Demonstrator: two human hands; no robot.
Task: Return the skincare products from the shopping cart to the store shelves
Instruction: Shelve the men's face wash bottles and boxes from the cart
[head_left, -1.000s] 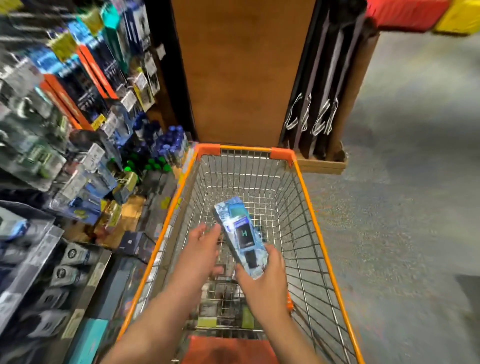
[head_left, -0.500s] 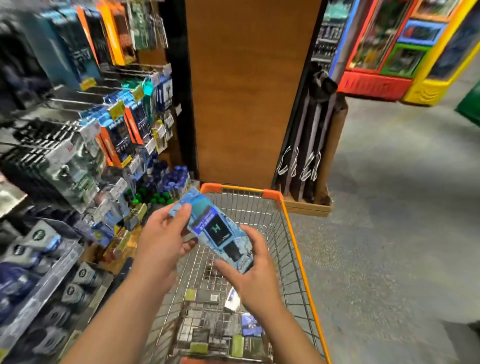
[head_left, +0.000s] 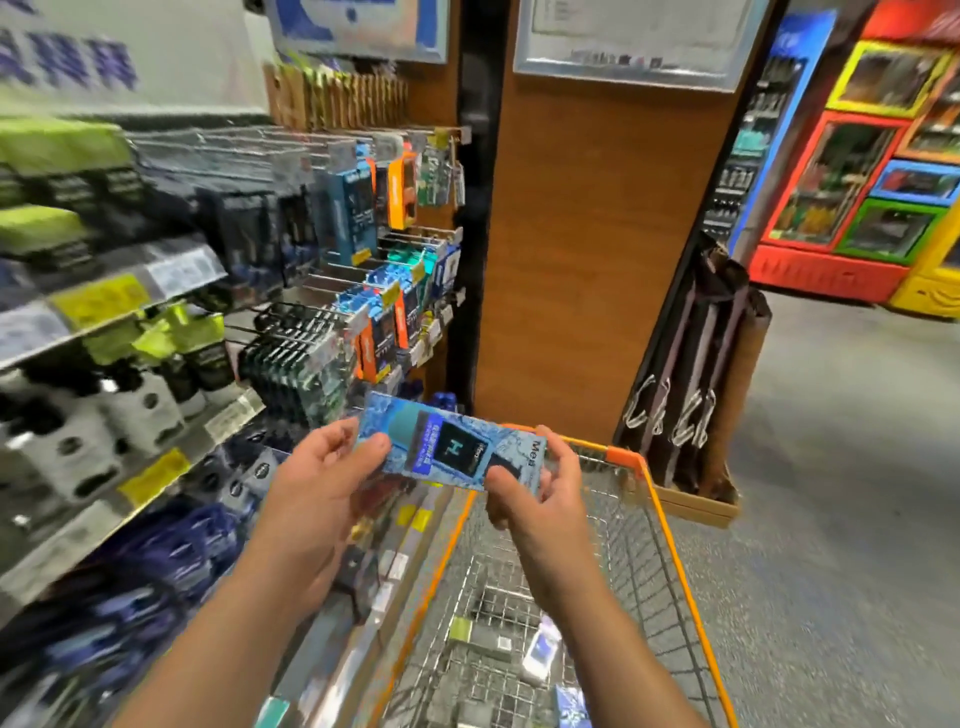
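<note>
Pack pinched at both ends, left grip, right grip | we align its hole with matching peg | cart keeps more.

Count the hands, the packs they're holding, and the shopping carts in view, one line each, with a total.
Hands: 2, left hand, right hand
Held packs: 1, blue pack, gripped by both hands
Shopping carts: 1, orange cart
Total: 4
</note>
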